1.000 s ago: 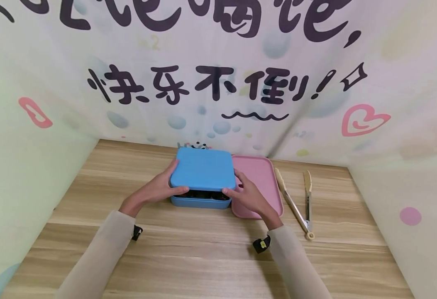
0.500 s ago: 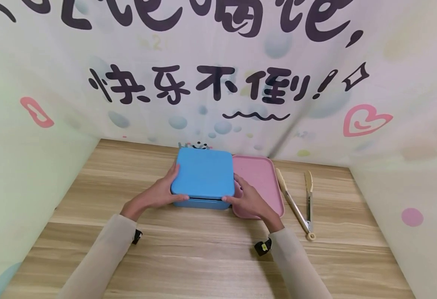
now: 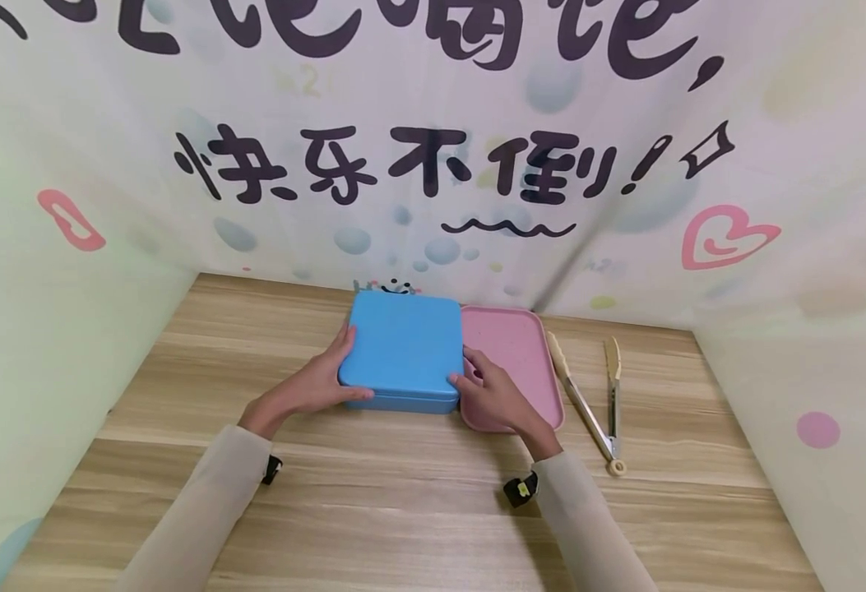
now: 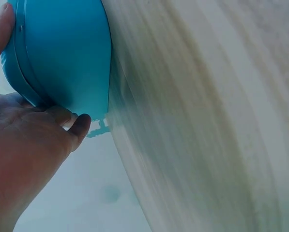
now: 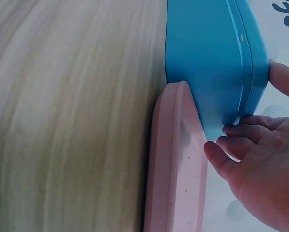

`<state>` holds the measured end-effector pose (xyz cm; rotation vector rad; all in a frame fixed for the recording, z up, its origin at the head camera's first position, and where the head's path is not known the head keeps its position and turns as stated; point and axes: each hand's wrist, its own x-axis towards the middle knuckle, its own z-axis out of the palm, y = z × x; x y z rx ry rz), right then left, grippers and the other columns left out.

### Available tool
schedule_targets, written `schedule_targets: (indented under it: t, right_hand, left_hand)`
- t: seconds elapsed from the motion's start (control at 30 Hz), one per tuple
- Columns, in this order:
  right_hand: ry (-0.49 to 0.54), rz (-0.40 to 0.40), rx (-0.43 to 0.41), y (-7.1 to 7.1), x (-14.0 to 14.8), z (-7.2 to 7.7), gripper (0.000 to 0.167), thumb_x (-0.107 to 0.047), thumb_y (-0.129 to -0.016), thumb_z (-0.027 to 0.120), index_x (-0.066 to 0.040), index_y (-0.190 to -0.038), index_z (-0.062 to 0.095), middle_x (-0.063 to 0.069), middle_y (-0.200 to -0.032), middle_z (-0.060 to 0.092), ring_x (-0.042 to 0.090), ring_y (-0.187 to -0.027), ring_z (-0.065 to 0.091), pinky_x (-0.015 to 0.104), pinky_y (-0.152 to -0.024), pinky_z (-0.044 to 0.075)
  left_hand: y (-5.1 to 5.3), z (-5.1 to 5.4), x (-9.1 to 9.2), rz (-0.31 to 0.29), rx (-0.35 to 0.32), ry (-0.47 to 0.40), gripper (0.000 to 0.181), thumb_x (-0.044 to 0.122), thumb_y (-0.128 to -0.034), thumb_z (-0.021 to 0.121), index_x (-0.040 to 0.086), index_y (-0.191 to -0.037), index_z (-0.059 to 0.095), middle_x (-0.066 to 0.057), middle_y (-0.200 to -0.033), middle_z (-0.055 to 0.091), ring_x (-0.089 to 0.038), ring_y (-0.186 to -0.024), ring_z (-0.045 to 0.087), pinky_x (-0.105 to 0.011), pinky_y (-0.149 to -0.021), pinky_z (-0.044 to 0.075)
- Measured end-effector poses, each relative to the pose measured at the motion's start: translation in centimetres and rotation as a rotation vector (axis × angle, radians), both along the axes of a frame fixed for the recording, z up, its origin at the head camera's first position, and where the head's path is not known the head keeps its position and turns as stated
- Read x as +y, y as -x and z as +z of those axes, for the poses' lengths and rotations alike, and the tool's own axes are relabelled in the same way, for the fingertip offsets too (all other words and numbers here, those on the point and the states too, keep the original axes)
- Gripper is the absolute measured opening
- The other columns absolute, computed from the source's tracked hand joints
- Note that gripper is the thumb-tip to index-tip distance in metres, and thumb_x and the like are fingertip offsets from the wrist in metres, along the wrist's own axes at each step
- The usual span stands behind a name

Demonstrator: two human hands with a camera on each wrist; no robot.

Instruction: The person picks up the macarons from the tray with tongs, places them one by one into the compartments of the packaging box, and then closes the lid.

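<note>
A square blue lunch box (image 3: 401, 404) stands on the table against the back wall, its blue lid (image 3: 403, 341) lying level on top with only a thin seam at the front. At the left side my left hand (image 3: 317, 380) holds the lid, thumb along the front edge and fingers along the side. My right hand (image 3: 495, 390) holds the lid's right side, its thumb at the front right corner. In the right wrist view the fingertips (image 5: 234, 130) touch the rim near the seam. What lies inside the box is hidden.
A pink tray (image 3: 510, 370) lies close against the box's right side, partly under my right hand. Further right, metal tongs (image 3: 588, 411) with beige tips lie spread on the table. Printed cloth walls (image 3: 810, 353) bound the table at the back and both sides.
The lid's front edge has come down onto the box, and the dark gap at the front has gone. My right thumb has shifted slightly up and right onto the lid's corner.
</note>
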<state>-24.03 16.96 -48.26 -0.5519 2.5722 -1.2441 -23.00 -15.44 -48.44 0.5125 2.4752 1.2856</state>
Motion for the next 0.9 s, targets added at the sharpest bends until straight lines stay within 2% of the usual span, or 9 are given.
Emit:
schedule_targets:
  t: [0.2,0.4,0.57,0.67,0.77,0.9]
  right_hand:
    - [0.047,0.032,-0.013,-0.07,-0.17,0.26,0.066,-0.031,-0.1,0.06,-0.008,-0.155,0.032,0.015,-0.156,0.038,0.03,-0.144,0.035,0.052,-0.113,0.035]
    - [0.098,0.02,-0.069,-0.09,-0.44,0.19,0.067,-0.026,-0.099,0.063,-0.006,-0.154,0.032,0.018,-0.156,0.036,0.034,-0.144,0.035,0.05,-0.114,0.033]
    - [0.126,0.01,-0.119,-0.13,-0.63,0.19,0.07,-0.023,-0.098,0.064,-0.004,-0.155,0.027,0.019,-0.159,0.03,0.035,-0.146,0.031,0.049,-0.115,0.032]
    - [0.153,0.013,-0.136,-0.14,-0.65,0.32,0.082,-0.021,-0.098,0.064,-0.006,-0.159,0.012,0.021,-0.161,0.022,0.037,-0.146,0.028,0.051,-0.114,0.032]
    - [0.152,0.034,-0.131,0.0,-0.67,0.37,0.087,-0.02,-0.098,0.064,-0.009,-0.161,0.004,0.02,-0.164,0.015,0.038,-0.146,0.027,0.051,-0.113,0.032]
    - [0.094,0.053,-0.103,0.23,-0.63,0.33,0.079,-0.023,-0.099,0.062,-0.009,-0.16,0.013,0.014,-0.165,0.015,0.035,-0.145,0.03,0.047,-0.114,0.033]
  left_hand:
    - [-0.1,-0.15,0.08,-0.018,-0.017,0.014,0.118,0.037,-0.0885,0.075,0.005,-0.157,-0.015,-0.016,-0.162,-0.024,-0.037,-0.151,-0.011,-0.06,-0.119,0.009]
    - [-0.15,-0.44,0.15,-0.028,-0.011,0.024,0.12,0.038,-0.0883,0.075,0.006,-0.156,-0.018,-0.015,-0.161,-0.027,-0.037,-0.151,-0.012,-0.059,-0.119,0.009]
    - [-0.3,-0.28,-0.07,-0.039,-0.016,0.016,0.103,0.041,-0.0984,0.061,0.005,-0.156,-0.016,-0.015,-0.162,-0.026,-0.035,-0.151,-0.015,-0.06,-0.119,0.007]
    - [-0.4,-0.1,-0.23,-0.049,-0.017,-0.006,0.09,0.039,-0.1041,0.05,0.003,-0.156,-0.015,-0.015,-0.162,-0.025,-0.034,-0.151,-0.016,-0.06,-0.119,0.006]
    - [-0.39,-0.01,-0.31,-0.053,-0.021,-0.026,0.087,0.037,-0.1054,0.047,0.002,-0.156,-0.014,-0.015,-0.162,-0.024,-0.034,-0.151,-0.017,-0.06,-0.119,0.005]
    - [-0.33,0.04,-0.29,-0.046,-0.029,-0.037,0.087,0.037,-0.105,0.048,0.003,-0.156,-0.014,-0.014,-0.163,-0.024,-0.034,-0.151,-0.017,-0.061,-0.119,0.005]
